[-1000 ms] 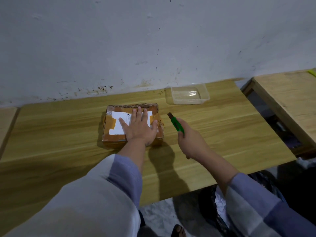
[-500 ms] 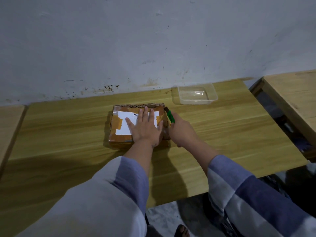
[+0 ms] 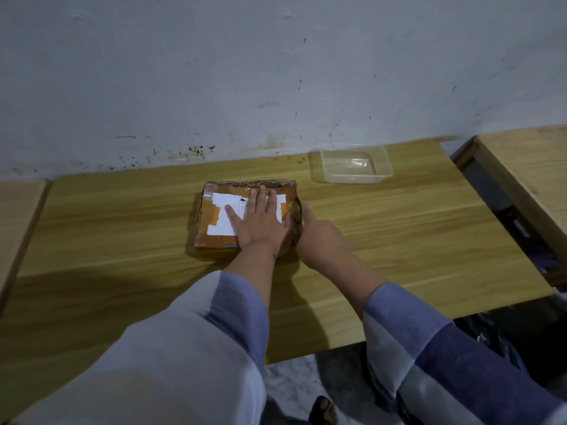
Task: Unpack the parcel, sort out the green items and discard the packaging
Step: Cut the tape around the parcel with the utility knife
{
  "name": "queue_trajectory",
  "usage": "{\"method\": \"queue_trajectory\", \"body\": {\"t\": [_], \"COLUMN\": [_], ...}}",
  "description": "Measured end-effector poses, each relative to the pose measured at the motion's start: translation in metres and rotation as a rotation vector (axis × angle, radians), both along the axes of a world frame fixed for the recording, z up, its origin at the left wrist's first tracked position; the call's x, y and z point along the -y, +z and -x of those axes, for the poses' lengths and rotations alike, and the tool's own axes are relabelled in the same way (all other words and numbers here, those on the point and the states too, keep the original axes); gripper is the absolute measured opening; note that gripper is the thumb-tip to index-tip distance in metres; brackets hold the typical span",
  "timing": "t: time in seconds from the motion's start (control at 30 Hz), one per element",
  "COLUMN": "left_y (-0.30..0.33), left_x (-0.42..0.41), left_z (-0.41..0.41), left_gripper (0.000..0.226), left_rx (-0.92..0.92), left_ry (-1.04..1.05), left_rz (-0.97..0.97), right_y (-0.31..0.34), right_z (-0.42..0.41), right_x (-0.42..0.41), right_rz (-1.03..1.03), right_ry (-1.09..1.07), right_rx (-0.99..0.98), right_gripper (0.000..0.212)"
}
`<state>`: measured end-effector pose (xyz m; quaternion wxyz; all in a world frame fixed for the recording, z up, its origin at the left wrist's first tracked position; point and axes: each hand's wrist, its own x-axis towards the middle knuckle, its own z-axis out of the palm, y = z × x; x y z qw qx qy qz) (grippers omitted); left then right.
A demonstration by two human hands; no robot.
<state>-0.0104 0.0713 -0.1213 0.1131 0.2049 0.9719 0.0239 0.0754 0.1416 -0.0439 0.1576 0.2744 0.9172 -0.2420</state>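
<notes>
The flat brown cardboard parcel (image 3: pixel 245 216), wrapped in tan tape with a white label on top, lies on the pale wooden table (image 3: pixel 399 240), sealed on every side that shows. Your left hand (image 3: pixel 260 223) lies open and flat on its top, fingers spread, pinning it down. Your right hand (image 3: pixel 319 237) is closed around a green-handled cutter (image 3: pixel 299 205), pressed against the parcel's right edge; the blade itself cannot be made out.

Judgement: you are at the opening step, with nothing yet unpacked. The next move calls for drawing the cutter along the taped seam of that right edge, shallow enough to spare the contents, with your left fingers kept clear of the cutting line.

An empty clear plastic tray (image 3: pixel 357 164) stands beyond the parcel, to its right and apart from it, probably for the green items.
</notes>
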Motion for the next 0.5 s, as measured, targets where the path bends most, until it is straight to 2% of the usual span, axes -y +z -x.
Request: {"method": "queue_trajectory", "body": {"t": [0.27, 0.5], "left_y": [0.003, 0.005], "left_x": [-0.001, -0.001], "left_z": [-0.006, -0.008], "left_gripper": [0.069, 0.069], "left_rx": [-0.004, 0.000], "left_ry": [0.025, 0.025], "left_rz": [-0.027, -0.022], "right_y": [-0.005, -0.008], "right_z": [-0.034, -0.055], "right_x": [0.009, 0.009], "right_rz": [-0.058, 0.025], "right_ry": [0.037, 0.006], "right_rx": [0.027, -0.044], "right_gripper": [0.074, 0.077]}}
